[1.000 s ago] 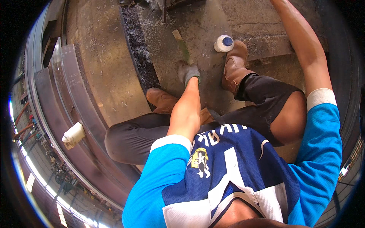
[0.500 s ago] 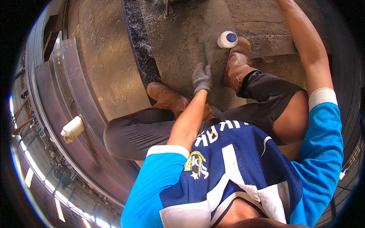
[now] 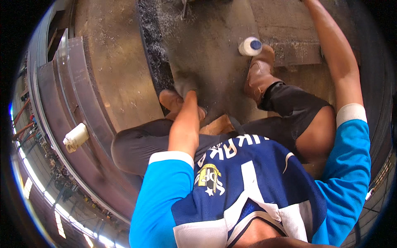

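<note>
My left hand (image 3: 186, 85), in a grey glove, is smeared by motion just above my left boot (image 3: 170, 99). Its fingers do not show clearly, and neither does anything in them. Stretched up to the top right edge, my right forearm (image 3: 337, 53) leaves the picture, so that hand is out of sight. A white plastic bottle (image 3: 249, 46) with a dark blue cap is beside the toe of my right boot (image 3: 260, 68). Under my feet lies a dusty, brownish metal surface (image 3: 211, 45).
A dark strip strewn with pale shavings (image 3: 155, 45) runs along the left of my feet. Farther left, a second white bottle (image 3: 76, 137) rests on long steel beams (image 3: 89, 97). A metal part (image 3: 184, 10) juts in at the top. A brown block (image 3: 219, 125) sits between my legs.
My left hand has swung left and back toward my left boot, blurring. The thin dark green thing it held out in front is no longer distinct.
</note>
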The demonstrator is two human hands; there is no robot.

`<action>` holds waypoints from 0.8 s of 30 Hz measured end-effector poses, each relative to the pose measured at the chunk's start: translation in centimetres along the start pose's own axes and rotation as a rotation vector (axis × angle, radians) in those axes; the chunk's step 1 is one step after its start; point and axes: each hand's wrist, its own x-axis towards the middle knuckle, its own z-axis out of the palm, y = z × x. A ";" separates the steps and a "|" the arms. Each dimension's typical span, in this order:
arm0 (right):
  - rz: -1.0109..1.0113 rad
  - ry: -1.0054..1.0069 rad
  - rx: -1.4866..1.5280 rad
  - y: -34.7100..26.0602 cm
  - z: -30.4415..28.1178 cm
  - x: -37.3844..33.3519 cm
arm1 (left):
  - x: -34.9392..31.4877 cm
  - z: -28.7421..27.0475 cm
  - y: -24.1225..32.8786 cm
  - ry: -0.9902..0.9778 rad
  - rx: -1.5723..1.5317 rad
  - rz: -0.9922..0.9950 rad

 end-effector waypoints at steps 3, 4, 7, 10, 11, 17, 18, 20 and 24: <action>0.138 -0.141 -0.023 -0.5 2.7 -1.2 | -0.9 2.0 6.5 0.012 -0.032 0.264; 0.199 -0.140 0.071 -0.6 3.8 -1.9 | -0.5 2.6 9.0 0.104 -0.087 0.414; 0.187 -0.086 0.246 -0.4 6.6 -3.5 | 2.4 3.1 16.1 -0.036 -0.095 0.556; 0.085 -0.291 0.053 1.0 8.2 -3.7 | 5.7 2.5 18.8 -0.122 -0.151 0.523; 0.082 -0.436 0.019 1.5 8.4 -3.8 | 6.7 2.2 18.7 -0.180 -0.172 0.493; 0.109 -0.222 0.120 1.3 8.6 -4.0 | 13.9 -5.2 5.0 0.060 -0.061 -0.068; 0.073 -0.266 0.059 1.1 8.4 -3.9 | 14.0 -5.9 3.3 0.085 -0.056 -0.037; 0.046 -0.204 0.089 0.9 8.3 -3.7 | 13.7 -7.0 1.2 0.183 -0.026 0.028; 0.138 -0.278 0.046 0.9 8.1 -3.7 | 12.5 -6.8 4.4 0.225 -0.384 0.227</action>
